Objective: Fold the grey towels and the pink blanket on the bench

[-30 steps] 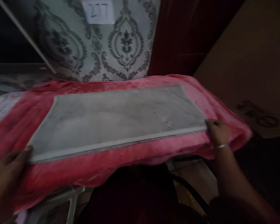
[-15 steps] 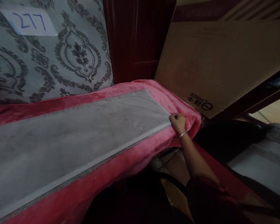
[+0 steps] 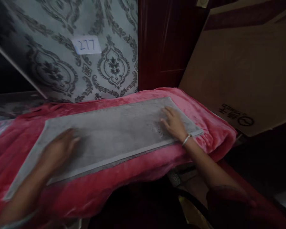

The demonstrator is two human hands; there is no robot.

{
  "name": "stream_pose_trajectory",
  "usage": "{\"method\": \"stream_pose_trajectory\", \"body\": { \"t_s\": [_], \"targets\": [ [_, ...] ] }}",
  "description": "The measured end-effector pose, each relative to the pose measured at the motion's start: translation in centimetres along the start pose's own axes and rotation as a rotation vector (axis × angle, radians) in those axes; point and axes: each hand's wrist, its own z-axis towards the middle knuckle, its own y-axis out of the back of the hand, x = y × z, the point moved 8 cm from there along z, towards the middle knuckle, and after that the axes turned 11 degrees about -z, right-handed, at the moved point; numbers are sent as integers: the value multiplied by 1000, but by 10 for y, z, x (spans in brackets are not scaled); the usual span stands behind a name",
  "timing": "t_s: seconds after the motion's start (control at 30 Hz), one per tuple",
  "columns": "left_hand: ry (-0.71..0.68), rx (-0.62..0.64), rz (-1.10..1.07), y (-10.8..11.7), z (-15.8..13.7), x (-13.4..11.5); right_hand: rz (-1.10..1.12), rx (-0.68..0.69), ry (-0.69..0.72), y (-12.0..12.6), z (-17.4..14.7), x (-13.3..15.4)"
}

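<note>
A grey towel [image 3: 119,130], folded lengthwise, lies flat on a pink plush blanket [image 3: 133,173]. Over its right part is my right hand [image 3: 174,124], fingers apart, near a small embroidered mark [image 3: 160,132]; nothing is held in it. My left hand [image 3: 58,149], blurred by motion, hovers at or on the towel's left part with its fingers stretched out and the thumb apart. Whether its fingertips touch the cloth I cannot tell. The towel's near edge shows layers lying slightly out of line.
Behind the blanket stands a patterned panel [image 3: 114,68] bearing a paper card [image 3: 87,45] marked 277, next to a dark red wooden door [image 3: 162,41]. A large cardboard box [image 3: 238,73] leans at the right. Dark floor lies below the blanket's front edge.
My right hand has let go of the towel's near right corner and moved left onto its surface. My left hand has come into view. The camera has turned left, showing the towel's left end.
</note>
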Motion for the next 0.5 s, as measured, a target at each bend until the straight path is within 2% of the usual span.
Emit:
{"method": "stream_pose_trajectory", "body": {
  "t_s": [0.1, 0.2, 0.27, 0.33, 0.4, 0.5],
  "targets": [
    [-285, 290, 48, -60, 20, -59, 2, 244, 166, -35, 25, 83],
    [-371, 375, 95, -119, 29, -101, -58, 442, 238, -70, 22, 128],
    [-366, 395, 118, -148, 22, -109, -83, 508, 272, -86, 14, 137],
    [-396, 375, 107, -164, 11, -109, -76, 537, 299, -94, 11, 136],
    [-424, 346, 94, -167, 2, -103, -40, 571, 338, -97, 16, 128],
    [-441, 329, 95, -166, 1, -95, -18, 577, 342, -99, 41, 104]
  ]
}}
